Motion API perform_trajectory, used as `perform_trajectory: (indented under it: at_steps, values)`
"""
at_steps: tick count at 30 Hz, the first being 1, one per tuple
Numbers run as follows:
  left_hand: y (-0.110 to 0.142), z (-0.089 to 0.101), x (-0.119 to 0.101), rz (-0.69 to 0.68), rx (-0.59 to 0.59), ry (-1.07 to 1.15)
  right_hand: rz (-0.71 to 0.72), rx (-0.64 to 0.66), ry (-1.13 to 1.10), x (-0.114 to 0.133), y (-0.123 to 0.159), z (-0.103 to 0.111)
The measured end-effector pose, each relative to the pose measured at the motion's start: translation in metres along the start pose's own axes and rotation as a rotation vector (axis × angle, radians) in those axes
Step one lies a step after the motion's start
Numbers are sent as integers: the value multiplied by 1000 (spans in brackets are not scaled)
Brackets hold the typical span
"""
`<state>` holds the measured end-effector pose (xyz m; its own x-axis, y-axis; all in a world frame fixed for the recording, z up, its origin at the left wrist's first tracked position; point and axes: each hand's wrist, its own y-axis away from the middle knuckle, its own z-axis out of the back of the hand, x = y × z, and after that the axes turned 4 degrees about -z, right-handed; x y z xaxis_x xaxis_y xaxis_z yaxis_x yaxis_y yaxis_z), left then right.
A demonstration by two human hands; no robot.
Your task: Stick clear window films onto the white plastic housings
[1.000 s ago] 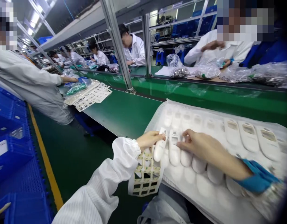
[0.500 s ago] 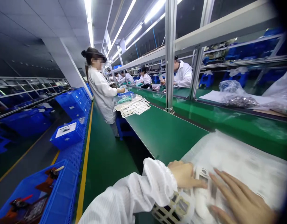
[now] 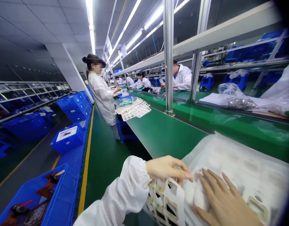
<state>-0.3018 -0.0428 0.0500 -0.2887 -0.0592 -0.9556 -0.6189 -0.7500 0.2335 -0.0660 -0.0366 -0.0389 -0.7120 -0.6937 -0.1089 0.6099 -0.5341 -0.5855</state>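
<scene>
My left hand (image 3: 166, 168), in a white sleeve, is closed in a pinch on a white perforated sticker sheet (image 3: 165, 199) at the near edge of the green table. My right hand (image 3: 223, 199) lies flat with its fingers spread on a white plastic casing (image 3: 200, 197) in the foam tray (image 3: 240, 166). The tray is covered with clear plastic film and holds several white casings, blurred here. One casing window (image 3: 258, 202) shows at the lower right.
The green conveyor table (image 3: 163, 131) runs away from me. A person in a white coat (image 3: 102, 97) stands at it beside sticker sheets (image 3: 135, 110). Other people sit across behind metal posts (image 3: 168, 56). Blue bins (image 3: 68, 138) line the aisle at left, one (image 3: 41, 201) near me.
The view swung up from the tray to the hall a second ago. Since then my left hand let go of a white casing and now pinches the sticker sheet; my right hand flattened on the tray.
</scene>
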Motion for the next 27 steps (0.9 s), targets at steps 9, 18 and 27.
perform_trajectory:
  at_steps: [9,18,27]
  values:
    - [-11,-36,-24,-226,-199,230,-806,735,-1644,48,-38,95]
    - [-6,-35,-13,-261,-214,83,-990,625,-1515,35,-10,108]
    - [-7,-70,-15,-131,-172,124,-850,223,-663,29,25,124]
